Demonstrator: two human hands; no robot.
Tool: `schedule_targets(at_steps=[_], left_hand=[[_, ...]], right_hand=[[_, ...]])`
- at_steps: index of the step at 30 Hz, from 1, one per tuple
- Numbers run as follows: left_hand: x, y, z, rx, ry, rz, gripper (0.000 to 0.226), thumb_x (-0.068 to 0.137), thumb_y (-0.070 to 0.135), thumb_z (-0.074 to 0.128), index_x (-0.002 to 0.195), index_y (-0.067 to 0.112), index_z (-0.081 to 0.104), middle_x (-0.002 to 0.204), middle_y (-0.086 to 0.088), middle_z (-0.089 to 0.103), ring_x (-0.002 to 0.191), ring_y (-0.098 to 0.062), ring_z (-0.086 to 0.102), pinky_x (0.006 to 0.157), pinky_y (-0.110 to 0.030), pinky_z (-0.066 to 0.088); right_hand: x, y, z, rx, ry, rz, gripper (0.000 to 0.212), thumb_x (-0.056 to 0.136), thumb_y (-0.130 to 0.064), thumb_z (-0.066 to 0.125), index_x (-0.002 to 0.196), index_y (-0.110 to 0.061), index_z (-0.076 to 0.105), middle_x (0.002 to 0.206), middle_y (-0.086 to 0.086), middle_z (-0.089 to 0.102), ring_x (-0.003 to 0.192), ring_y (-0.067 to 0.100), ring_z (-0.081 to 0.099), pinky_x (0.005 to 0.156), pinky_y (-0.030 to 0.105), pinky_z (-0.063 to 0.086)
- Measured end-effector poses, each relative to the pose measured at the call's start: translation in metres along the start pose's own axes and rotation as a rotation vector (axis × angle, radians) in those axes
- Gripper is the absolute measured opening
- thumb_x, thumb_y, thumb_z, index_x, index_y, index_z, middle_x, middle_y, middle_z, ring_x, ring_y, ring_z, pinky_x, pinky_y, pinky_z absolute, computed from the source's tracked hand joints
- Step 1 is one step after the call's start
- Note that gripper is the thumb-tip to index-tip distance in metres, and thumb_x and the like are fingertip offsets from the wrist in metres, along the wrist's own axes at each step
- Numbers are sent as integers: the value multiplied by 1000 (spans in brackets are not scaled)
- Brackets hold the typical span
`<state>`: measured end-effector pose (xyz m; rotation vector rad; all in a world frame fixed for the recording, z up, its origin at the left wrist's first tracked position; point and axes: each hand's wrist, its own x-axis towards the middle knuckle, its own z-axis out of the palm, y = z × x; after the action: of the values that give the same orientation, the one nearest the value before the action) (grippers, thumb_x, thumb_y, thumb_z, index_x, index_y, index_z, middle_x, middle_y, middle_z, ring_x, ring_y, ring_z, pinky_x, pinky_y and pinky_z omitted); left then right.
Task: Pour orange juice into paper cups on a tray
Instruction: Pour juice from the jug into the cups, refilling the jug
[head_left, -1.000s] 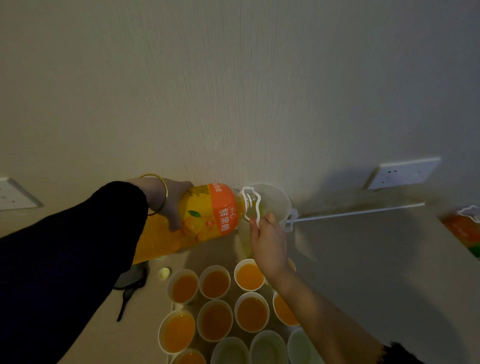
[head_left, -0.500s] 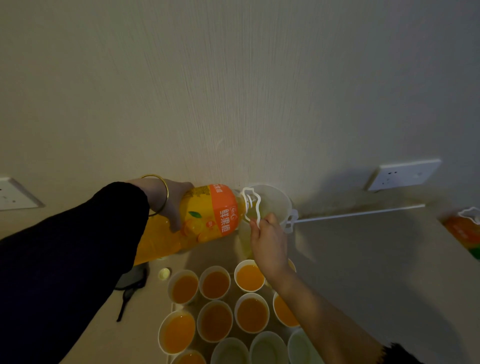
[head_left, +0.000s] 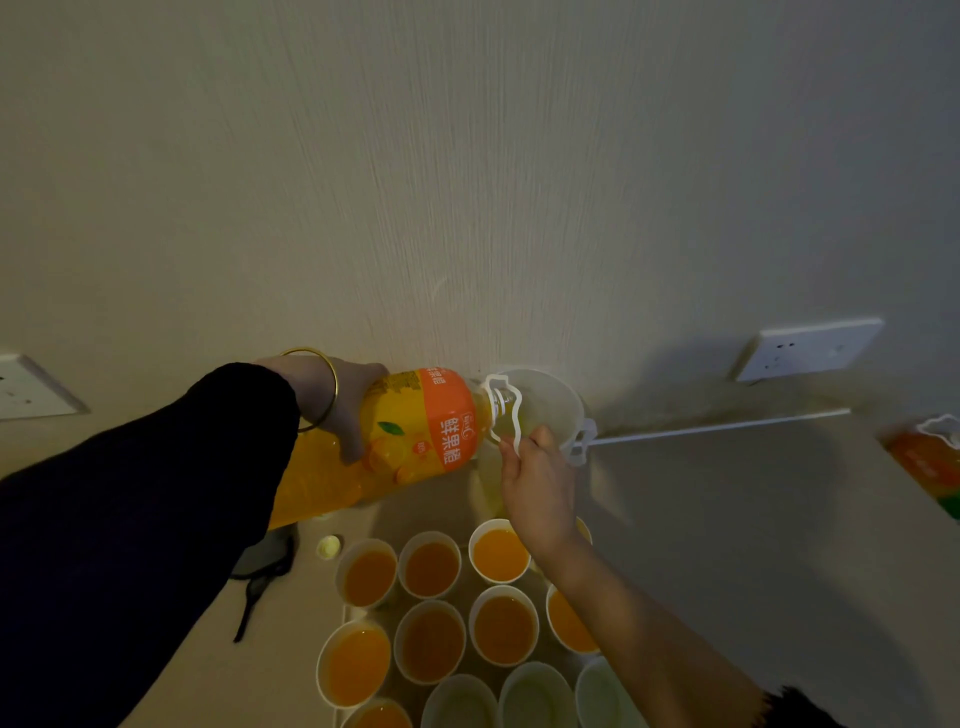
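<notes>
Nearest the camera, paper cups (head_left: 503, 629) stand packed in rows on a pale tray (head_left: 347, 609) on the bench (head_left: 727, 545). Most hold orange juice, while three in the closest row look pale inside. Just left of the tray lie a small yellowish bottle cap (head_left: 328, 546) and a black strapped object (head_left: 262, 564), partly under the dark left sleeve (head_left: 130, 519). Above the cups, the right hand (head_left: 540, 483) holds a white cup (head_left: 553, 402) up from below, its fingers curled round the cup's side and mostly hidden behind it. The left hand (head_left: 337, 410), with a gold bangle (head_left: 327, 387) at the wrist, clamps its fingers over the body of a large orange juice bottle (head_left: 415, 436), which is tipped nearly level with its open mouth at the white cup's rim. A white carry loop (head_left: 501, 415) hangs at the neck. Farther back, a thin white strip (head_left: 717, 427) runs along the base of the wall, a second juice bottle (head_left: 930, 462) shows at the right edge, and two wall sockets (head_left: 810, 348) sit beyond.
</notes>
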<state>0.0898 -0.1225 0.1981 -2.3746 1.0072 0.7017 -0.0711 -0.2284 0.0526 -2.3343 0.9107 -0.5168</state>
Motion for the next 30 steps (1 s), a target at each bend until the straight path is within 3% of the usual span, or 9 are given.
schedule_targets(at_steps=[22, 27, 30], left_hand=[[6, -2, 0, 9, -13, 0, 97, 66, 36, 80, 142, 24, 21, 134, -5, 44, 119, -28, 47, 90, -37, 43], [8, -7, 0, 30, -7, 13, 103, 59, 42, 81, 141, 27, 21, 133, -5, 45, 117, -30, 49, 94, -44, 46], [8, -5, 1, 39, -15, 5, 101, 63, 41, 81, 142, 26, 20, 134, -5, 44, 118, -30, 48, 92, -39, 45]], right_hand=[[-1, -1, 0, -3, 18, -12, 31, 100, -26, 43, 105, -5, 65, 108, 5, 55, 78, 16, 59, 71, 30, 50], [-1, -2, -2, -18, 3, -5, 32, 101, -27, 41, 106, -6, 65, 108, 4, 54, 80, 15, 59, 73, 30, 51], [0, -1, -1, -24, 2, -3, 32, 101, -26, 42, 104, -5, 65, 108, 5, 54, 80, 18, 60, 73, 33, 51]])
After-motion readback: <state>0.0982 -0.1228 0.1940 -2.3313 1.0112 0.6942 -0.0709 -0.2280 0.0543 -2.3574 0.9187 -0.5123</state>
